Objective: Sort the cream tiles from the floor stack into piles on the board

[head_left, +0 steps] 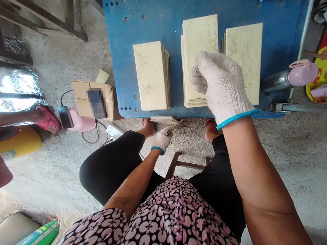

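Observation:
My right hand point(222, 83), in a white knitted glove with a blue cuff, is raised over the middle stack of cream marbled tiles point(200, 34). Its fingers are curled closed, and whatever may be in them is hidden. Lower down, between my knees at the table's near edge, my gloved left hand point(162, 139) grips a thin, narrow piece point(175, 126) seen edge-on. Just beyond it, several flat pale pieces point(161, 119) lie stacked below the edge. A left stack of tiles point(150, 75) and a right stack of tiles point(246, 58) flank the middle one.
The stacks stand on a blue table point(143, 30). At its right is a steel flask point(277, 81) with a pink lid. Left of the table are a cardboard box point(81, 97), a power strip point(114, 131) with cables and another person's foot in a pink clog point(49, 118).

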{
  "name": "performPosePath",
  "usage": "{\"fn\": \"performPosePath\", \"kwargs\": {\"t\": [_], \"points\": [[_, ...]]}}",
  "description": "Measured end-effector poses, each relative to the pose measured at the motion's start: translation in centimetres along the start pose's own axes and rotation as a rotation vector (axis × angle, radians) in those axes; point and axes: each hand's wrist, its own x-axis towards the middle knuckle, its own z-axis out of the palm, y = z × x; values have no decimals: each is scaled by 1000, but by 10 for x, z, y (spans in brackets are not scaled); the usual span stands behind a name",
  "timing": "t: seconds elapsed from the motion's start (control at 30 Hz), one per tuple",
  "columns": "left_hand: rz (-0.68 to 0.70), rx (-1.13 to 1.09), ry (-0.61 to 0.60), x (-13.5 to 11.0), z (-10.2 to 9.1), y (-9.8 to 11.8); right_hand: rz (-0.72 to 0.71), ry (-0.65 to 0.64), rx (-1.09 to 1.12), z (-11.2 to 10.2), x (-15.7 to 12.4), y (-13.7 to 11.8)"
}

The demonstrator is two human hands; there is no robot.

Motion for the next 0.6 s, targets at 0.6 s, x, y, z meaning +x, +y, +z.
{"fn": "performPosePath", "kwargs": {"t": [0.6], "points": [[318,113,-531,-21,-27,28,-60,62,-31,-21,10,5]]}}
